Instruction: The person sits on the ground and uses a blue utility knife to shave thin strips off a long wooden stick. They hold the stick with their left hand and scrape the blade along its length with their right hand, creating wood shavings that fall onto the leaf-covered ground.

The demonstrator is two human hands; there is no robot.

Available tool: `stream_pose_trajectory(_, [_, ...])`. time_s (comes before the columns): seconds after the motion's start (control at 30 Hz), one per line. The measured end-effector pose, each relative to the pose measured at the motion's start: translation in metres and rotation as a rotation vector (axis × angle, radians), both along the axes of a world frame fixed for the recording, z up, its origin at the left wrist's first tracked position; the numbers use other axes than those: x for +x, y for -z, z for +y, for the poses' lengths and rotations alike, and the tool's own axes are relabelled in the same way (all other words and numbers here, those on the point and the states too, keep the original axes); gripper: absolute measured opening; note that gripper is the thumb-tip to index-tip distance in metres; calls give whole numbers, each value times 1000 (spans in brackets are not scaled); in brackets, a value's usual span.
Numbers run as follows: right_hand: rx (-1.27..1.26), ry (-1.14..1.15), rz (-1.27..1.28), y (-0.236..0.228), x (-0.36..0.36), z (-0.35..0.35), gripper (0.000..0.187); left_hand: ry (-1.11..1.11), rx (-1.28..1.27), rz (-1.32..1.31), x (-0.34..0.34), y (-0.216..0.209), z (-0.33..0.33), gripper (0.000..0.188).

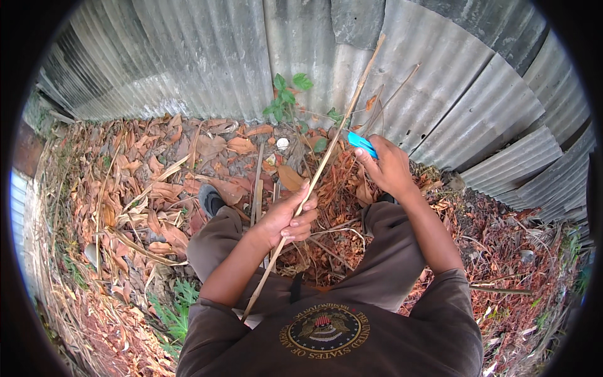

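Note:
A long, thin, pale stick [335, 139] runs slantwise from near my waist up toward the metal fence. My left hand [284, 221] is wrapped round its lower half, with the fingers curled over it. In my right hand [388, 168] is a blue utility knife [363, 145], gripped with the thumb along its near side. The knife's front end lies close to the stick's upper half; whether it touches the stick, I cannot tell. No blade can be made out.
Corrugated metal sheets [182, 56] form a fence ahead and to the right. Dry brown leaves [169, 188] cover the ground round my feet. A small green plant [284, 99] grows at the fence's foot, near thin upright twigs [396, 91]. Another green plant [179, 311] stands at lower left.

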State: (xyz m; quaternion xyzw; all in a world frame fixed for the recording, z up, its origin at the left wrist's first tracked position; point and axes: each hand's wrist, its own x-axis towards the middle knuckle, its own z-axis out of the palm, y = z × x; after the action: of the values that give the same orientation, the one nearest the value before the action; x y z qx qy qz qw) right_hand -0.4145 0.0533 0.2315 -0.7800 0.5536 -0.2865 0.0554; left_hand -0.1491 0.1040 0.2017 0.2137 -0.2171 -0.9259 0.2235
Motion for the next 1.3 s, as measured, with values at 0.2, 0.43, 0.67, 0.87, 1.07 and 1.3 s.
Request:
stream_pose_trajectory(0.2, [-127,123,96,9,-4,-6,47,21,-60,-70,-1,-4,7,47])
stream_pose_trajectory(0.43, [-29,275,142,5,-24,-16,53,47,-132,-197,-3,-7,16,47])
stream_pose_trajectory(0.67, [-164,286,228,12,-44,-25,53,85,-131,-280,-4,-9,24,46])
stream_pose_trajectory(0.87, [-238,265,314,23,-72,-37,52,94,-67,-241,-5,2,37,46])
stream_pose_trajectory(1.07, [-204,180,468,37,-78,-46,57,69,51,-212,-4,12,60,45])
stream_pose_trajectory(1.3, [-214,148,505,55,-86,-59,66,65,90,-260,0,4,63,45])
